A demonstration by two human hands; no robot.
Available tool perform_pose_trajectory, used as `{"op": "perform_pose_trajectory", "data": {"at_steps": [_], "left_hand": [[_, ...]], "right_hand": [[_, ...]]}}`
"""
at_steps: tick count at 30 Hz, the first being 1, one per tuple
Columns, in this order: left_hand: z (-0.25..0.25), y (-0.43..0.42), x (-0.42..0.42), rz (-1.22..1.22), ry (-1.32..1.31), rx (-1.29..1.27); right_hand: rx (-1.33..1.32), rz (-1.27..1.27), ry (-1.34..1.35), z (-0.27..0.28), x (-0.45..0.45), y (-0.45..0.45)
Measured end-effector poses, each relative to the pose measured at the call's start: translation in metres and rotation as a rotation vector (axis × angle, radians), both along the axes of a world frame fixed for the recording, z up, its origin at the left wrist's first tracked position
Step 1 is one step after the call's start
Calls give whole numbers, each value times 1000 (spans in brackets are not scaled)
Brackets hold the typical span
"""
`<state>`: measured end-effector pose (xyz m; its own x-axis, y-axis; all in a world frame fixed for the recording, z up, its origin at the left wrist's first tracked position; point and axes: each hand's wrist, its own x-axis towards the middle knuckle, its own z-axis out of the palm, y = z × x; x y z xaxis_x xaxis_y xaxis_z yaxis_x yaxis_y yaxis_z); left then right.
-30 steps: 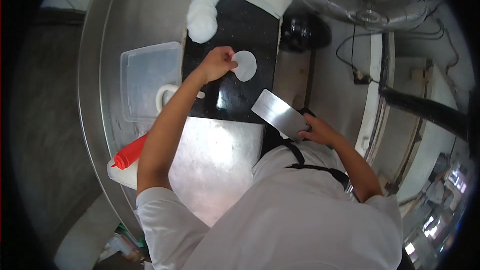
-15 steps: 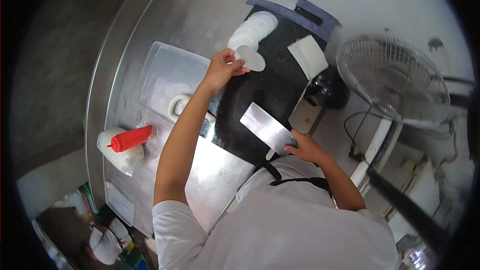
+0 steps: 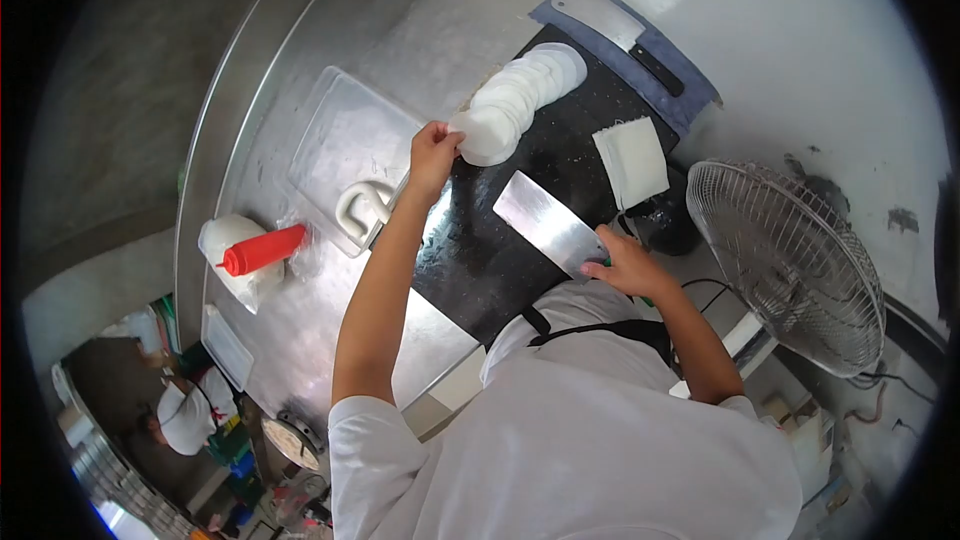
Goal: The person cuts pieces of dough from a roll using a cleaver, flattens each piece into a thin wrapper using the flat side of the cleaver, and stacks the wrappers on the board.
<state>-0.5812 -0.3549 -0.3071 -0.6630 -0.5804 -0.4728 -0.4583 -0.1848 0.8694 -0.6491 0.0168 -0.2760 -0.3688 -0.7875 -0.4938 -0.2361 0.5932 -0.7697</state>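
A row of overlapping thin white dough rounds [image 3: 535, 80] lies along the left side of the black cutting board [image 3: 470, 270]. My left hand [image 3: 436, 157] is closed in a pinch at the edge of the nearest dough round [image 3: 480, 132], which overlaps the end of the row. Wrapped round the handle of a broad-bladed cleaver [image 3: 543, 223], my right hand [image 3: 627, 265] keeps the blade flat above the near part of the board. A white dough scraper with a curved handle [image 3: 368, 205] sits on a clear plastic lid [image 3: 330, 120], left of my left forearm.
A second cleaver [image 3: 600, 18] rests on a blue cloth [image 3: 690, 90] at the back. A folded white cloth [image 3: 632, 162] lies at the board's right edge, near a wire fan [image 3: 790, 265]. A red squeeze bottle [image 3: 262, 250] lies by a white bag at left. Another person [image 3: 190, 415] is at lower left.
My left hand has brought the dough round down onto the near end of the row. The cleaver stays in my right hand. The view has shifted somewhat.
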Motion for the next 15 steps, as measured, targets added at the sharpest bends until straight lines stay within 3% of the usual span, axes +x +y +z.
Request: {"op": "perform_pose_trajectory", "data": {"at_steps": [3, 6, 10, 15], "left_hand": [[21, 14, -21, 132, 68, -17], [45, 32, -42, 143, 119, -267], [61, 47, -49, 208, 279, -19], [7, 43, -5, 170, 91, -34]], "right_hand": [[16, 21, -39, 3, -12, -10], [-14, 49, -7, -7, -16, -14], [55, 59, -44, -5, -23, -15], [-7, 54, 39, -13, -23, -3]]}}
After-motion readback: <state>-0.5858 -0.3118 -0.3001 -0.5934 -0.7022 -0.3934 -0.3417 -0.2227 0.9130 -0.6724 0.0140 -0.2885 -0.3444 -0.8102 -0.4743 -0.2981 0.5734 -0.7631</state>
